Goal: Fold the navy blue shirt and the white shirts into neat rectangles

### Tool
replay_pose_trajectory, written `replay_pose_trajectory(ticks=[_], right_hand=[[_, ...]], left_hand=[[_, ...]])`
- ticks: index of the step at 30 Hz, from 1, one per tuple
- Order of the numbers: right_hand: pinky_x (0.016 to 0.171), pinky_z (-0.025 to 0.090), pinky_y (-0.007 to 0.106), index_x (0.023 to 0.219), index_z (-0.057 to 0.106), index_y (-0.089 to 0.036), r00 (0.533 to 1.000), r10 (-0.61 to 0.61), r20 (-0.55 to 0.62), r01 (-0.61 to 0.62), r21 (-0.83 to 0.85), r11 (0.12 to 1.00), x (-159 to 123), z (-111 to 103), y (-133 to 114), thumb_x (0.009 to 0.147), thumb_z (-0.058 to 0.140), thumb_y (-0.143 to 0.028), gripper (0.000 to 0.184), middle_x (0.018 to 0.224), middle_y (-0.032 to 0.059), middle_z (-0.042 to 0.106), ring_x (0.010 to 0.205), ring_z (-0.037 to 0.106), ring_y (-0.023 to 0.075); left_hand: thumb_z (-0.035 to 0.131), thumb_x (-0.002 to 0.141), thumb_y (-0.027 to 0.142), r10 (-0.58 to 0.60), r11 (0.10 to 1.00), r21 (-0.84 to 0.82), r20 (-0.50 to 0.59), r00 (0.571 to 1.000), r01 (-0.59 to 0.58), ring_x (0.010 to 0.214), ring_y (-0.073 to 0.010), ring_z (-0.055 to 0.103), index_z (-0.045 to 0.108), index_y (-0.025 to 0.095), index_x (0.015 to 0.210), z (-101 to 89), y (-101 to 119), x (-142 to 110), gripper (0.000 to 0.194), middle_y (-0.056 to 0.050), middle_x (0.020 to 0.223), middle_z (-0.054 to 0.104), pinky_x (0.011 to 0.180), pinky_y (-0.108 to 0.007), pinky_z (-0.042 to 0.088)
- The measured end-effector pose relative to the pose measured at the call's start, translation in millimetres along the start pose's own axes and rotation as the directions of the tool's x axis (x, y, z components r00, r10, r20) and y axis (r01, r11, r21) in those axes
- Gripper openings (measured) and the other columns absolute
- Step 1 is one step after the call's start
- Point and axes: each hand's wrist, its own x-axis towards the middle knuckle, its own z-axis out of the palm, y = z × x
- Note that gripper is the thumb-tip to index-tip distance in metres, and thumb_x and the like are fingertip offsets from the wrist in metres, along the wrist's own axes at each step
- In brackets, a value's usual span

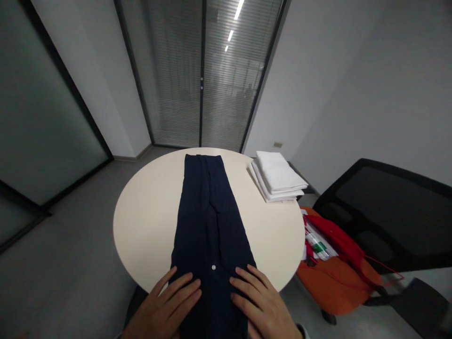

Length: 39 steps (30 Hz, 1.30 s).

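A pair of dark navy trousers (208,221) lies stretched lengthwise down the middle of a round table (148,221), the legs pointing away toward the far edge and the waist end at the near edge. The cloth looks soft and matte, with a long crease running down its centre and a small pale button (213,267) near the waistband. Both hands rest flat on the waist end: the left hand (165,306) lies with fingers spread and palm down on the left of the button, the right hand (263,303) does the same on the right, neither one gripping the fabric.

The tabletop is smooth and cream-coloured. On its far right side sits a neat stack of folded white cloth (277,176), rectangular and crisp-edged, well apart from the trousers. Beside the table stands an orange chair (332,282) with a red bag (339,240) lying on its seat, and behind it a black mesh-backed office chair (388,212). The floor is grey, the walls pale, and a glass door with closed horizontal blinds (201,70) faces the table.
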Motion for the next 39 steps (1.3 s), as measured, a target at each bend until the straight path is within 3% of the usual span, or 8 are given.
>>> replay_pose_trajectory(ticks=[5,9,13,20,26,32,35,39], right_hand=[[0.108,0.053,0.044,0.12,0.064,-0.026,0.947,0.259,-0.192,-0.227,0.174,0.958,-0.6,17.0,-9.8,0.091,0.056,-0.019,0.031,0.119,0.0057,0.077,0.12,0.069,0.0244],[0.085,0.063,0.033,0.137,0.056,-0.026,0.717,0.638,-0.281,-0.562,0.311,0.767,7.1,30.5,-23.0,0.098,0.063,-0.033,0.04,0.111,0.0067,0.076,0.101,0.075,0.0225],[0.08,0.063,0.034,0.138,0.053,-0.023,0.574,0.746,-0.338,-0.655,0.356,0.666,20.5,37.0,-26.6,0.099,0.062,-0.041,0.043,0.104,0.007,0.075,0.093,0.074,0.0233],[0.082,0.062,0.038,0.125,0.059,-0.024,0.645,0.633,-0.428,-0.552,0.311,0.773,31.8,29.3,-20.6,0.102,0.058,-0.035,0.025,0.11,0.0095,0.071,0.098,0.07,0.0255],[0.091,0.061,0.044,0.125,0.065,-0.025,0.723,0.526,-0.448,-0.511,0.166,0.844,20.8,31.9,-18.8,0.1,0.054,-0.018,0.028,0.138,0.0158,0.054,0.107,0.067,0.0252],[0.092,0.06,0.044,0.122,0.064,-0.025,0.855,0.407,-0.32,-0.381,0.144,0.913,15.1,26.8,-13.6,0.096,0.049,-0.008,0.034,0.129,0.0124,0.062,0.116,0.063,0.0267],[0.098,0.058,0.045,0.129,0.061,-0.026,0.832,0.468,-0.297,-0.423,0.206,0.882,14.9,23.3,-13.1,0.099,0.052,-0.013,0.035,0.135,0.0128,0.059,0.122,0.061,0.0268],[0.102,0.056,0.048,0.151,0.042,-0.023,0.788,0.564,-0.248,-0.499,0.279,0.82,10.1,21.0,-11.2,0.096,0.061,-0.024,0.059,0.141,0.0156,0.057,0.125,0.059,0.0294]], left_hand=[[0.053,0.096,0.023,-0.236,0.964,-0.157,-0.142,0.961,0.214,0.112,-0.0208,0.069,0.067,0.024,0.12,3.2,8.2,4.0,0.028,-0.002,0.114,0.078,0.108,-0.038,0.05],[0.054,0.103,0.045,-0.561,0.827,-0.195,-0.224,0.797,0.527,0.093,-0.0222,0.071,0.067,0.022,0.107,6.3,24.7,18.7,0.026,-0.005,0.098,0.075,0.082,-0.035,0.057],[0.049,0.105,0.049,-0.655,0.756,-0.204,-0.216,0.724,0.622,0.08,-0.0215,0.067,0.065,0.022,0.094,5.7,28.6,32.8,0.033,-0.004,0.088,0.07,0.072,-0.034,0.054],[0.047,0.104,0.054,-0.774,0.628,-0.108,0.012,0.633,0.771,0.069,-0.0249,0.064,0.058,0.024,0.075,3.0,11.3,45.0,0.044,-0.001,0.073,0.064,0.067,-0.038,0.048],[0.055,0.101,0.043,-0.85,0.517,-0.14,0.035,0.526,0.845,0.074,-0.0236,0.071,0.059,0.024,0.124,4.9,6.7,48.8,0.03,-0.001,0.092,0.071,0.064,-0.035,0.051],[0.053,0.1,0.033,-0.777,0.614,-0.241,-0.021,0.629,0.751,0.084,-0.0211,0.07,0.061,0.026,0.121,3.3,7.1,48.2,0.023,-0.004,0.113,0.068,0.07,-0.034,0.058],[0.057,0.097,0.033,-0.754,0.631,-0.317,-0.033,0.657,0.708,0.079,-0.0193,0.068,0.059,0.025,0.125,1.5,7.5,39.6,0.029,-0.005,0.111,0.067,0.072,-0.035,0.06],[0.07,0.087,0.034,-0.704,0.667,-0.375,-0.037,0.709,0.643,0.091,-0.0232,0.07,0.043,0.022,0.15,0.1,8.5,19.9,0.069,-0.011,0.122,0.066,0.08,-0.038,0.063]])
